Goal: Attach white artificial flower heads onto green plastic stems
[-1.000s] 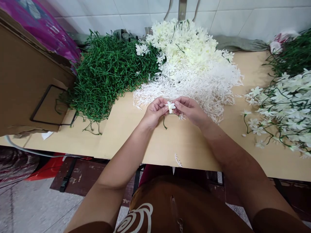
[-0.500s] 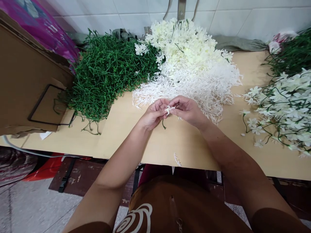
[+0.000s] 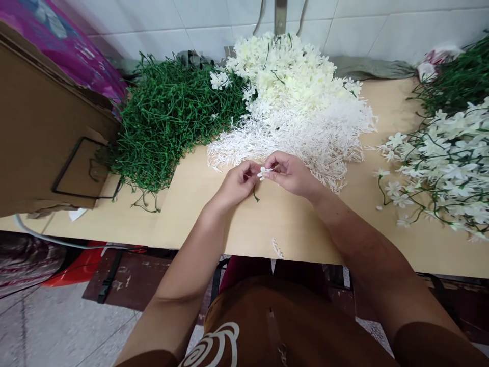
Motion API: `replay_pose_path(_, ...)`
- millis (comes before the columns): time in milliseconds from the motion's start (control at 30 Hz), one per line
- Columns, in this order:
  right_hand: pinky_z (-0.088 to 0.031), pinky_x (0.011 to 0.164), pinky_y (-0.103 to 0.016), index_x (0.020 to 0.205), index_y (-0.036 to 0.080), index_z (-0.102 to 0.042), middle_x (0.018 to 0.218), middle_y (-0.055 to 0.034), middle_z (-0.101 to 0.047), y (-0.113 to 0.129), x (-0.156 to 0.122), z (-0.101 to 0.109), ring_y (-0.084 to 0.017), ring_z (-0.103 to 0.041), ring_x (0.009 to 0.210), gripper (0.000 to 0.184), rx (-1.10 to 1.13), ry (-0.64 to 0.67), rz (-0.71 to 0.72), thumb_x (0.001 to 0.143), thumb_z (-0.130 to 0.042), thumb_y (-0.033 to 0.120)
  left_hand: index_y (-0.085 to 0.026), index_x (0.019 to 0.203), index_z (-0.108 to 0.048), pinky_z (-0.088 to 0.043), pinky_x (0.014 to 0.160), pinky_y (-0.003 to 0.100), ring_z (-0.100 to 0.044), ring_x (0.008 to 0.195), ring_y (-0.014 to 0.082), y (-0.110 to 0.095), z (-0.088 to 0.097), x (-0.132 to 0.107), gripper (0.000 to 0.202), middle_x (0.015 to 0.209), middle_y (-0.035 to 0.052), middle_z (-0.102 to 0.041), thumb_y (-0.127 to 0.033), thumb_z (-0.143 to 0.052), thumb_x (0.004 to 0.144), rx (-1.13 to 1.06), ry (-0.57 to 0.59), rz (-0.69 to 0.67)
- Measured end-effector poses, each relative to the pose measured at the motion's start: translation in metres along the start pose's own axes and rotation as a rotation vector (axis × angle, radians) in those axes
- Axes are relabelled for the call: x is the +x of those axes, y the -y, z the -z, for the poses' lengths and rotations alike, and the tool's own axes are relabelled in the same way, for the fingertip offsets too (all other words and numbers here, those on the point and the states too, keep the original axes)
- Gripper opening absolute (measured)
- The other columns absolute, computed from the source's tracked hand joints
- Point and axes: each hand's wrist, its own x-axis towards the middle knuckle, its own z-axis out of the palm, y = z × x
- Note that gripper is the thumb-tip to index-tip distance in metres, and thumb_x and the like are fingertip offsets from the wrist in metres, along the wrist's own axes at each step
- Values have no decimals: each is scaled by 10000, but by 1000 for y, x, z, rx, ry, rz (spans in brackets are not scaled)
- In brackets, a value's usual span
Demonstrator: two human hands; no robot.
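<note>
Over the middle of the wooden table [image 3: 290,229], my left hand [image 3: 235,183] and my right hand [image 3: 292,174] meet, both pinched on a small white artificial flower [image 3: 263,173]. A thin green stem [image 3: 254,194] hangs down from under my left fingers. Just behind my hands lies a heap of white feathery sprigs [image 3: 305,137], with a mound of cream flower heads [image 3: 290,76] behind that. A big pile of green plastic stems [image 3: 171,117] is to the left.
Finished white flowers on green stems [image 3: 443,168] lie at the right. A brown cardboard box [image 3: 42,132] with a black wire frame stands at the left, purple fabric [image 3: 64,41] on top. One loose white sprig [image 3: 277,248] sits at the table's front edge. A tiled wall is behind.
The flower, facing up one second ago, has been turned and worked between my fingertips. Both hands have stayed in the same spot; the view shifted slightly.
</note>
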Motion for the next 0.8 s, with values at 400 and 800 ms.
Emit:
replay_pose_path(400, -352, 536, -224, 713, 186, -514, 619, 61, -488, -8, 5, 9, -65, -425, 572, 365, 235, -18, -36, 658, -777, 432, -243, 845, -716, -448, 801, 388, -574, 849, 207, 10, 10, -34, 181, 840, 49, -630, -139, -578, 789, 685, 141, -295)
replay_pose_path(800, -432, 548, -202, 758, 193, -540, 597, 82, -543, -13, 7, 17, -58, -496, 567, 405, 453, -115, -170, 546, -836, 369, -184, 762, -612, -441, 646, 252, -551, 625, 108, 4, -3, -1, 275, 656, -7, -605, -388, -770, 668, -166, -169, 8)
